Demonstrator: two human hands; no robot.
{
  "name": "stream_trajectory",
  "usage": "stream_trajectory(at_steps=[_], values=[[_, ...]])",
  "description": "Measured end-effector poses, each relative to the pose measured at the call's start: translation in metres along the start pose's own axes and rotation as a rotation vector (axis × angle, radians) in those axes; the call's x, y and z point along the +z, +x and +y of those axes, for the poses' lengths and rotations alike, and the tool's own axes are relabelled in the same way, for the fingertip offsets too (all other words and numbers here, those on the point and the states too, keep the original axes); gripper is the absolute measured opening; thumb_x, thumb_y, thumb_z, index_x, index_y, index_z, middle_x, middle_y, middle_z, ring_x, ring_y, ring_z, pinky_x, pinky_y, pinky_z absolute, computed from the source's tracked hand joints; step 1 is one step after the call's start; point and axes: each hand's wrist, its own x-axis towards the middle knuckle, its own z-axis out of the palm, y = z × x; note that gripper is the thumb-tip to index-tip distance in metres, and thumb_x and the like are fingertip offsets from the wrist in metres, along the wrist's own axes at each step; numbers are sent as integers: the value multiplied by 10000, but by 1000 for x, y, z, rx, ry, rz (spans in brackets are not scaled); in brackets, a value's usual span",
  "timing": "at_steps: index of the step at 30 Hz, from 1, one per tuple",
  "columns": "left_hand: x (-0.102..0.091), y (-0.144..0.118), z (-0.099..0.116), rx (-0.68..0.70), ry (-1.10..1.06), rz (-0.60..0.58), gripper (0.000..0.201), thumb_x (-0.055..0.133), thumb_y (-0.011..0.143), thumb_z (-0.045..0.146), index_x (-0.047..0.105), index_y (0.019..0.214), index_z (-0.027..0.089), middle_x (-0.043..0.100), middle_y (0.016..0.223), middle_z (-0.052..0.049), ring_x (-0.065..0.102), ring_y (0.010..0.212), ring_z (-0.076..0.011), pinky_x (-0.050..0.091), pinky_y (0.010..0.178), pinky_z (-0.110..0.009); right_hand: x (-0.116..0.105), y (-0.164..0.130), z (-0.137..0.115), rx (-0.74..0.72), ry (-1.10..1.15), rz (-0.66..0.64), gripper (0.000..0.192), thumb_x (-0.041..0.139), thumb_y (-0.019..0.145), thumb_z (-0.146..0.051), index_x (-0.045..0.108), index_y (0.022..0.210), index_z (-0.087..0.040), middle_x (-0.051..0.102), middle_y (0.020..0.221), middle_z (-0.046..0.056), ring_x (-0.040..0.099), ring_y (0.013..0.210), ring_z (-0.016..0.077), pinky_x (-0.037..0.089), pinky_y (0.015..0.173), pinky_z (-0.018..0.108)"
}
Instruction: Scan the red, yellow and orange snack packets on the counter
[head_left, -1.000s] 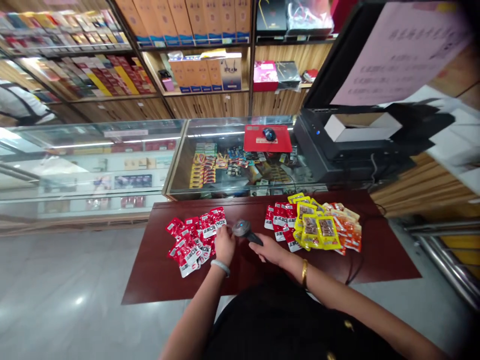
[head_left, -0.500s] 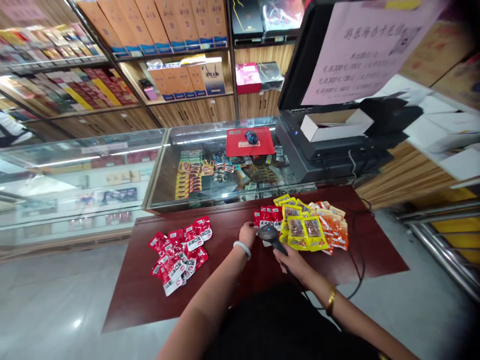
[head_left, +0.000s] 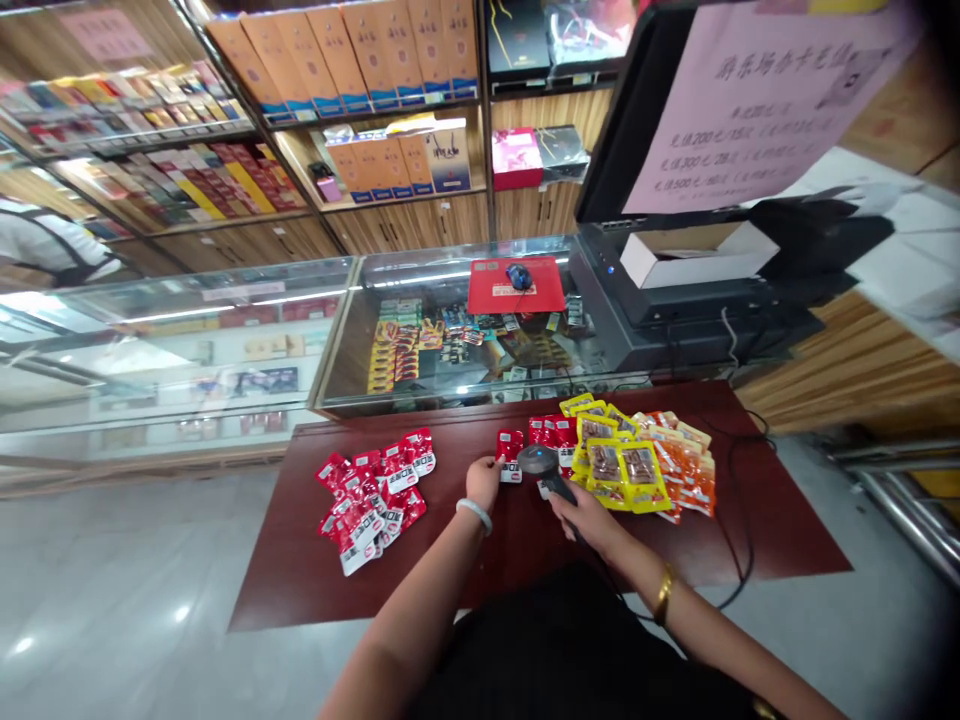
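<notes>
My left hand [head_left: 484,482] pinches the left edge of a red and white snack packet [head_left: 511,456], which lies at or just over the brown tabletop. In my right hand [head_left: 581,513] is a black barcode scanner [head_left: 541,463], its head tilted toward that packet. Behind the scanner are more red packets [head_left: 553,432], partly hidden by it and by a heap of yellow snack packets [head_left: 626,465]. Orange and cream packets [head_left: 691,470] lie against the heap's right side. A separate pile of red and white packets [head_left: 375,500] rests on the table's left part.
Beyond the brown table [head_left: 300,560] stands a glass display case [head_left: 420,390] with a red mat [head_left: 551,290] and a mouse [head_left: 518,276] on top. A monitor [head_left: 622,120] and a white open box [head_left: 697,262] are at the right. The scanner cable [head_left: 750,545] loops over the table's right side. A person [head_left: 49,245] is at far left.
My left hand has drawn one red packet leftward, away from the other red packets. The scanner stays close by in my right hand. The view has shifted slightly left.
</notes>
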Motion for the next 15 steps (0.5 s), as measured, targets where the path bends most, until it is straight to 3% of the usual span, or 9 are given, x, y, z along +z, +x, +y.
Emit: stream_trajectory(at_steps=[10,15], values=[[-78,-36,-37,-51,-112,128,315,607,767,436,671,690,138,615,607,-12,518,576,-120,382,563,-227,74,27,-26,-73,-132,-226,458,594,819,-557,535,1101,-201,468,564,-99,427,374,81,339,397,217],[-117,-52,-52,-40,-102,255,336,608,749,449,578,581,159,490,520,29,421,529,-100,313,535,-226,119,42,-26,-85,-154,-357,449,590,827,-551,530,1087,-190,467,567,-102,418,355,69,340,374,205]])
